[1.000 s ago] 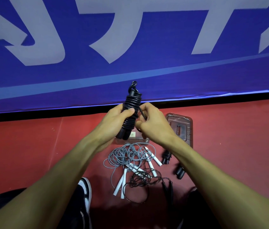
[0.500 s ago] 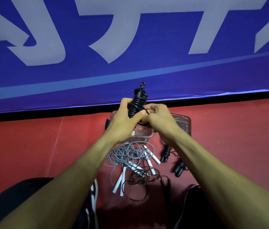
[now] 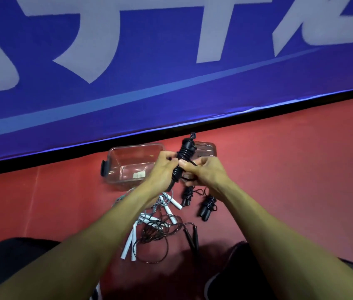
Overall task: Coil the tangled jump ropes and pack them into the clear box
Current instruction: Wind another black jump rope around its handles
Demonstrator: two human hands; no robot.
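- On the red floor (image 3: pixel 290 169), by the blue banner (image 3: pixel 171 94), stands the clear box (image 3: pixel 128 163).
- Above it, left hand (image 3: pixel 160 169) and right hand (image 3: pixel 209 173) fingers grip the black coiled jump rope (image 3: pixel 185 152).
- Tangled ropes (image 3: pixel 158 226) lie near.

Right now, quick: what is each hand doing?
Left hand: fingers curled round the black wound jump rope, gripping it.
Right hand: pinching the loose cord end of the same rope.

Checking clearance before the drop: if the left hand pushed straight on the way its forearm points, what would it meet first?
Probably the clear box, just beyond the left hand gripping the black coiled rope; depth is uncertain.
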